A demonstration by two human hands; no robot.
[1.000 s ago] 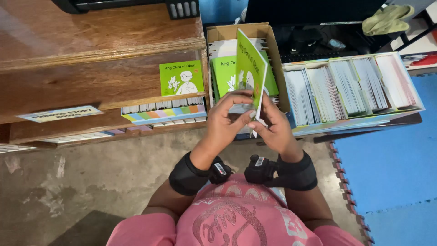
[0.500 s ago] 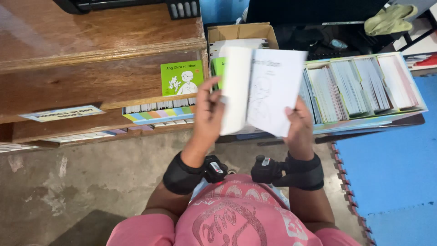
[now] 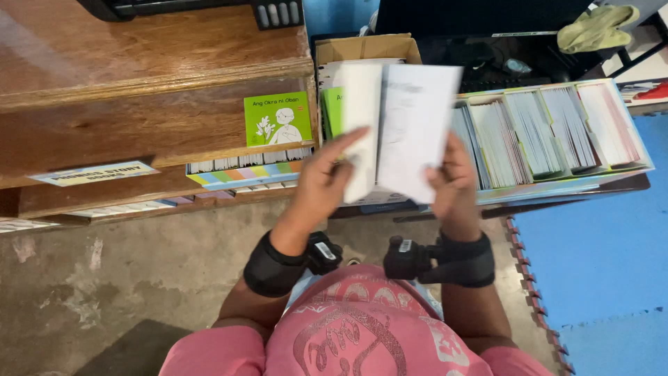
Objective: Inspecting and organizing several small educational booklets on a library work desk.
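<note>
Open booklet (image 3: 396, 129), white pages facing the camera, being held up at centre frame, above and in front of the cardboard box (image 3: 369, 49) at 12 o'clock. Pages are blurred; print unreadable.

Left hand (image 3: 323, 184) is clasping the booklet's left leaf, fingers spread up along the page, thumb hidden behind. Right hand (image 3: 451, 174) is pinching the lower right edge of the right leaf, grip closed on the paper. Both wrists are wearing black straps with small black devices (image 3: 407, 257) on the inner side.

Judgement on handling: thin paper will be bending under its own weight, so supporting each leaf low and near the spine is keeping it flat; the right-hand pinch at the corner looks light enough not to crease. Spreading the left fingers wider should be steadying the flopping leaf.

Outward: a green-covered booklet (image 3: 278, 118) is standing at 10 o'clock on the wooden shelf (image 3: 139, 90), above a row of booklet spines (image 3: 243, 170). At 2 to 3 o'clock, a divided tray (image 3: 557, 184) is holding upright stacks of thin booklets. A greenish cloth (image 3: 598, 28) is lying at 1 o'clock. Blue foam mat (image 3: 598, 257) at 4 o'clock; concrete floor (image 3: 104, 292) at 8 o'clock. Person's pink shirt (image 3: 348, 327) at 6 o'clock.
</note>
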